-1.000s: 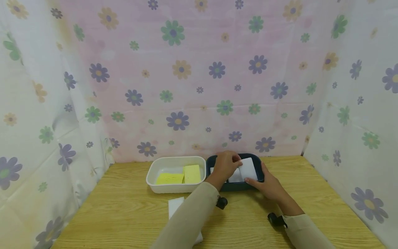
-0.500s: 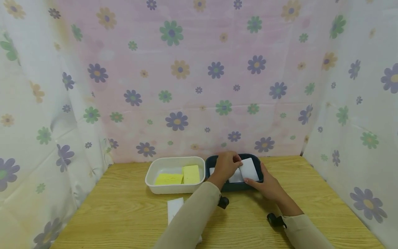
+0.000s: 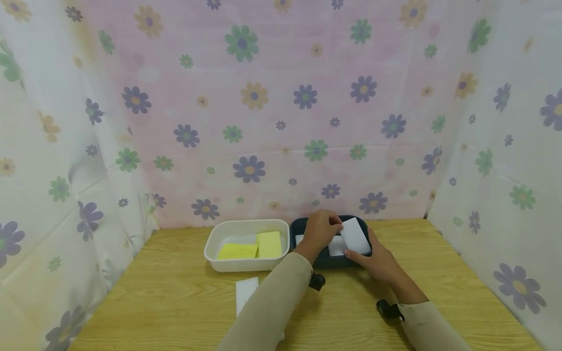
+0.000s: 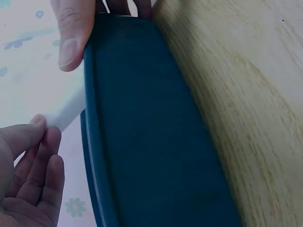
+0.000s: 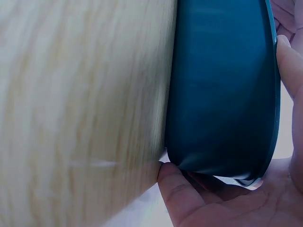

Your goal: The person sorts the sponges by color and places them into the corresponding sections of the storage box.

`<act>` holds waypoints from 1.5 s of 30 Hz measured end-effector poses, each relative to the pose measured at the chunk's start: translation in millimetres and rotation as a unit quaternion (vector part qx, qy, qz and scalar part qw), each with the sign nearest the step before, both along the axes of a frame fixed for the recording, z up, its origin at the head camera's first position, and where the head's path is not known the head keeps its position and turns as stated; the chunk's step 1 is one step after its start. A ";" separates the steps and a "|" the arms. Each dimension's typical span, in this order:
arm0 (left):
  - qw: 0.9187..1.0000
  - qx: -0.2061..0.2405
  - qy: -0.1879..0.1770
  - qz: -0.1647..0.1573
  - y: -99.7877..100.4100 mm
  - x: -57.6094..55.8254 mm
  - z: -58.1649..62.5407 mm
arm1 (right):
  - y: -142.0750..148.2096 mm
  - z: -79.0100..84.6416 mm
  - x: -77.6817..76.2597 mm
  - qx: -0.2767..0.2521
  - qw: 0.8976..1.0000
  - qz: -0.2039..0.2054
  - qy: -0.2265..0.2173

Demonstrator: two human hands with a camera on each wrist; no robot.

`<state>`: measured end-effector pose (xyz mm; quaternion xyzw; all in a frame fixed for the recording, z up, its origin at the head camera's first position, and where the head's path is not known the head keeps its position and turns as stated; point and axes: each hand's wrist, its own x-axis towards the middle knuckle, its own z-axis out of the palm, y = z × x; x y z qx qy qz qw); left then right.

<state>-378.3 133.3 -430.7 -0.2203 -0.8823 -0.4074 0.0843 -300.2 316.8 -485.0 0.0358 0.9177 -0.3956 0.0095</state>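
Observation:
My left hand (image 3: 319, 230) reaches over a dark blue container (image 3: 335, 263) and pinches the upper left corner of a white sponge (image 3: 355, 236) between thumb and fingertips. The sponge leans at the container's right end. Beneath it lies another white piece (image 3: 337, 246), and the edge of a further one shows left of my wrist. My right hand (image 3: 381, 262) grips the container's right end, its thumb at the front rim beside the sponge. In the right wrist view the fingers (image 5: 182, 194) curl round the dark blue wall (image 5: 222, 85). The left hand hides part of the container's inside.
To the left, almost touching the dark container, stands a white container (image 3: 248, 265) with two yellow sponges (image 3: 269, 245) in it. A white foam piece (image 3: 246, 292) lies on the wooden table (image 3: 175, 302), partly under my left sleeve. A flowered curtain (image 3: 281, 146) closes off the back and sides.
The pinched white sponge has risen slightly and turned, its lower end swinging right. More of the white piece under it now shows. The right hand keeps its hold on the container.

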 end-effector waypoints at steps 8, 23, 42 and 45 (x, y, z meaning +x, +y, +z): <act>0.999 -0.040 0.009 -0.012 -2.8 3.2 -1.4 | 0.2 -1.2 1.7 0.000 1.000 0.004 -0.005; 0.994 -0.099 0.028 -0.034 -12.5 -4.6 10.5 | 2.4 1.5 0.7 0.008 1.000 0.003 0.001; 0.937 -0.331 -0.075 -0.084 -11.2 10.5 7.7 | -1.3 1.9 3.8 0.005 1.000 0.013 0.010; 0.930 -0.352 -0.077 -0.072 -14.3 12.7 9.6 | -0.1 1.5 4.4 0.008 1.000 0.012 0.009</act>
